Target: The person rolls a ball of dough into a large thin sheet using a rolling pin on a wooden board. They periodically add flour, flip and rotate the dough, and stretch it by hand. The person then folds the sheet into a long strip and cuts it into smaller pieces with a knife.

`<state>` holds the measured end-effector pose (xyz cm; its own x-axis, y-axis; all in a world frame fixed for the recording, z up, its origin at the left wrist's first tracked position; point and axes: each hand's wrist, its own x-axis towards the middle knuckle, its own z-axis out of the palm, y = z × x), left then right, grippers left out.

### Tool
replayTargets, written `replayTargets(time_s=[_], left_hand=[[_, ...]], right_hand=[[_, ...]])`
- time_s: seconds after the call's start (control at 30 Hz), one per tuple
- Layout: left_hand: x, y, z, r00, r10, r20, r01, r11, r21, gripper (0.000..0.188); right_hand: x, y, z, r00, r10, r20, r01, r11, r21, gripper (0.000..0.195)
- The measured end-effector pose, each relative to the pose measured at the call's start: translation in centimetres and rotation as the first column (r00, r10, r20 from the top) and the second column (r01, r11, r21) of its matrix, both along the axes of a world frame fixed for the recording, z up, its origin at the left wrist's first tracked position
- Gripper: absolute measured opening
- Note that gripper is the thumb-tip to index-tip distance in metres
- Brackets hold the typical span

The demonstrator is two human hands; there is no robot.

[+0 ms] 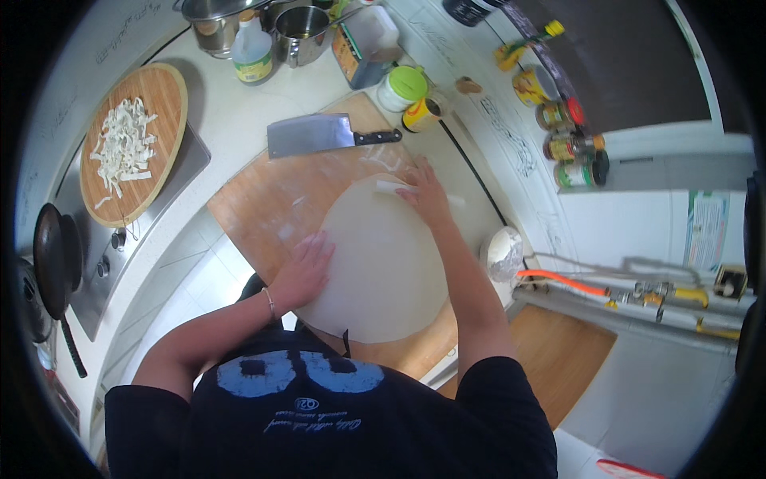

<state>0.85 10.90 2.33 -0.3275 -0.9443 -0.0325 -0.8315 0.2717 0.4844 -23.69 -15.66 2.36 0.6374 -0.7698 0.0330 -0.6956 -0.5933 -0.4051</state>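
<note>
A large round sheet of thin rolled dough (377, 269) covers much of a floured wooden board (269, 185) and reaches its near edge. My left hand (308, 263) lies flat on the sheet's left rim, fingers extended and holding nothing. At the far right rim, my right hand (428, 194) lies over a slim white rod (388, 187), seemingly a rolling pin, with the thumb along it. The rod shows on both sides of that hand; its middle is hidden. Beyond the dough, a cleaver (310, 135) with a black handle lies across the board's far part.
Left, a round bamboo board (170, 90) bearing cut noodles (124, 143) rests over the gas stove (191, 152), near a black pan (52, 260). Behind stand a plastic bottle (251, 51), a steel cup (299, 42) and a green-lidded jar (404, 88). Right is a white powder container (504, 254).
</note>
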Motion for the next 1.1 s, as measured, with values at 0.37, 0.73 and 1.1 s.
replayTargets(time_s=[0.37, 0.73, 1.1], left_hand=[[0.4, 5.3, -2.0, 0.693, -0.710, 0.126, 0.713, 0.650, -0.261, 0.040], [0.6, 6.6, -0.8, 0.749, -0.662, 0.000, 0.650, 0.736, -0.192, 0.044], [3.3, 6.4, 0.3, 0.759, -0.651, -0.020, 0.635, 0.747, -0.199, 0.032]], right_hand=[[-1.0, 5.4, 0.9, 0.995, -0.055, 0.089, 0.074, 0.971, -0.229, 0.031], [-1.7, 0.9, 2.1, 0.967, -0.182, -0.178, 0.180, 0.983, -0.029, 0.035], [-2.8, 0.5, 6.8, 0.932, -0.347, 0.108, 0.238, 0.807, 0.541, 0.037]])
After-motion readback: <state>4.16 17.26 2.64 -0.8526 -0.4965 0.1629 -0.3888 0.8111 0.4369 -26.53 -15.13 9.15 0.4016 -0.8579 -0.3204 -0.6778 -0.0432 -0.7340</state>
